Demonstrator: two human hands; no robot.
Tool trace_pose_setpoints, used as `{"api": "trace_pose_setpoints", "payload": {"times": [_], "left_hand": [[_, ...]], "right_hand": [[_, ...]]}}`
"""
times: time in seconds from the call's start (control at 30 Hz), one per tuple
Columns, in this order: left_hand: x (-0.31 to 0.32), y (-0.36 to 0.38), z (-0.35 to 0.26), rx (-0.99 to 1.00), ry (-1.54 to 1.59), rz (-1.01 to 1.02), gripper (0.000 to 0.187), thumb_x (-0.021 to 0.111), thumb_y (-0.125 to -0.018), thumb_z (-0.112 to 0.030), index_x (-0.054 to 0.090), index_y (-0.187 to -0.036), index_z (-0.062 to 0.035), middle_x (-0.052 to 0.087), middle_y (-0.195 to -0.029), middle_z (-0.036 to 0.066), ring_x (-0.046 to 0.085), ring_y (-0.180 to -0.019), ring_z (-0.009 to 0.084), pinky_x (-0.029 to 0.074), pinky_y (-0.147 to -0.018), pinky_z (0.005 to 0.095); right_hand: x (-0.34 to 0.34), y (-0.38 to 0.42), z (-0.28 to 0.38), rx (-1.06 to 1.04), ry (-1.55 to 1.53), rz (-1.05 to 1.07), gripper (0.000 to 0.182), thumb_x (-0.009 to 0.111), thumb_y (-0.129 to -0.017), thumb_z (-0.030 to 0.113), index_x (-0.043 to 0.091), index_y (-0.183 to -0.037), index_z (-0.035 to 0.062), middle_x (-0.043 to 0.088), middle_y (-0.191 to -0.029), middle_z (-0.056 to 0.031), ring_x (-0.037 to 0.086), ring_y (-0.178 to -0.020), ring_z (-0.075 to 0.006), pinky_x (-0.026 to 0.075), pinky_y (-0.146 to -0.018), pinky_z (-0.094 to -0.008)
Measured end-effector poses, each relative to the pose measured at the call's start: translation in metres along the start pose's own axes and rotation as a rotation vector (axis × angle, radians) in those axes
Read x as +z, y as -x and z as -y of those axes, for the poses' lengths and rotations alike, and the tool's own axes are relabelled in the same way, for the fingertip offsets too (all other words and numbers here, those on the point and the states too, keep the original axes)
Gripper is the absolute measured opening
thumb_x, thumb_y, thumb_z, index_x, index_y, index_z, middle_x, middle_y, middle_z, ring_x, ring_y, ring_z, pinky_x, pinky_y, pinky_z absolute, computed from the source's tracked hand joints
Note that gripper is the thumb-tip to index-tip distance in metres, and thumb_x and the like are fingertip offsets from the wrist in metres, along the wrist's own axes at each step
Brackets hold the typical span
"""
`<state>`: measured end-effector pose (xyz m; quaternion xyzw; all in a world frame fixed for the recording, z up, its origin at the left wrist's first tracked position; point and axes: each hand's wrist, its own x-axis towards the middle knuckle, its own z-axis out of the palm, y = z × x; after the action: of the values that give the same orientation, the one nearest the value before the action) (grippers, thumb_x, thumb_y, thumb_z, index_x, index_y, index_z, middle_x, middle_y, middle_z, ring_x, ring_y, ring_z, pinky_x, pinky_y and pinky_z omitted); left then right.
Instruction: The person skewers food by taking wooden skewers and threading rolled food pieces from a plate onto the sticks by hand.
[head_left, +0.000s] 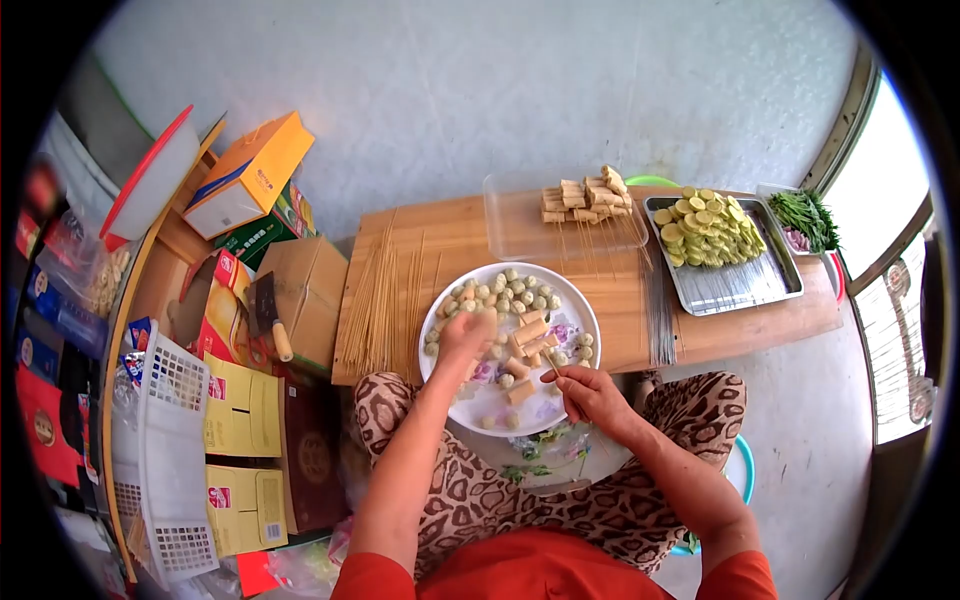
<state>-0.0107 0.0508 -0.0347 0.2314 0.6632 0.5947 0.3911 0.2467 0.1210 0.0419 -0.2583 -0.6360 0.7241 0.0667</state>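
Note:
A round white tray point(590, 290) holds many speckled greenish balls point(512, 285) and several tan cylindrical rolls point(530, 332). My left hand point(468, 335), smeared by motion, hovers over the balls at the tray's left side, its fingers hard to make out. At the tray's right rim, my right hand point(592, 393) is closed in a pinch around a thin bamboo skewer point(553, 368). The skewer's upper end overlaps the balls near the rim. Purple-printed plastic wrap shows beneath the food.
Loose bamboo skewers point(385, 300) lie left on the wooden table point(460, 232). Behind the tray, a clear plastic container point(510, 215) bears skewered tan rolls point(590, 197). Rightward are metal skewers point(657, 310), a metal tray point(740, 293) of green slices and leafy greens point(805, 215). A cleaver point(270, 315) rests among boxes.

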Motion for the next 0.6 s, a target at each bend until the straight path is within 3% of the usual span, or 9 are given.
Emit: {"api": "trace_pose_setpoints", "payload": {"times": [0.03, 0.23, 0.43, 0.5, 0.6], "left_hand": [[-0.004, -0.001, -0.002, -0.071, 0.192, 0.012, 0.016, 0.056, -0.087, -0.01, 0.056, -0.101, -0.0027, 0.063, -0.09, 0.008, 0.063, -0.077, 0.0173, 0.053, -0.07, 0.0281], [-0.02, 0.009, -0.021, -0.123, 0.557, 0.026, 0.021, 0.058, -0.09, -0.022, 0.059, -0.102, -0.005, 0.061, -0.086, 0.006, 0.06, -0.075, 0.018, 0.053, -0.07, 0.0322], [-0.02, 0.01, -0.025, -0.16, 0.593, -0.021, 0.02, 0.063, -0.087, -0.022, 0.059, -0.099, -0.0059, 0.06, -0.082, 0.006, 0.059, -0.072, 0.0173, 0.052, -0.067, 0.0321], [-0.019, 0.009, -0.024, -0.17, 0.615, -0.009, 0.018, 0.066, -0.085, -0.02, 0.059, -0.097, -0.008, 0.06, -0.08, 0.004, 0.06, -0.071, 0.0168, 0.052, -0.064, 0.0316], [-0.017, 0.007, -0.024, -0.158, 0.622, -0.001, 0.018, 0.067, -0.085, -0.02, 0.059, -0.095, -0.0082, 0.06, -0.08, 0.004, 0.06, -0.071, 0.0169, 0.052, -0.064, 0.0318]], "right_hand": [[0.001, 0.001, -0.001, -0.007, -0.011, 0.021, 0.028, 0.043, -0.1, 0.02, 0.06, -0.115, 0.0041, 0.047, -0.054, 0.0025, 0.043, -0.048, -0.0049, 0.031, -0.047, -0.0206], [0.007, 0.003, 0.004, 0.017, -0.006, 0.089, 0.027, 0.044, -0.099, 0.018, 0.06, -0.115, 0.0037, 0.044, -0.053, 0.0031, 0.04, -0.047, -0.0045, 0.03, -0.046, -0.0207], [0.009, 0.001, 0.004, 0.033, -0.015, 0.128, 0.027, 0.044, -0.099, 0.019, 0.06, -0.115, 0.0036, 0.042, -0.052, 0.0041, 0.039, -0.045, -0.0041, 0.03, -0.046, -0.0209], [0.009, 0.001, 0.003, 0.023, -0.009, 0.136, 0.027, 0.046, -0.098, 0.019, 0.061, -0.113, 0.002, 0.045, -0.052, 0.003, 0.041, -0.045, -0.0047, 0.035, -0.047, -0.0209], [0.009, 0.002, 0.006, 0.03, -0.01, 0.133, 0.028, 0.045, -0.098, 0.019, 0.061, -0.113, 0.0019, 0.045, -0.051, 0.0032, 0.041, -0.044, -0.0046, 0.035, -0.047, -0.0209]]}}
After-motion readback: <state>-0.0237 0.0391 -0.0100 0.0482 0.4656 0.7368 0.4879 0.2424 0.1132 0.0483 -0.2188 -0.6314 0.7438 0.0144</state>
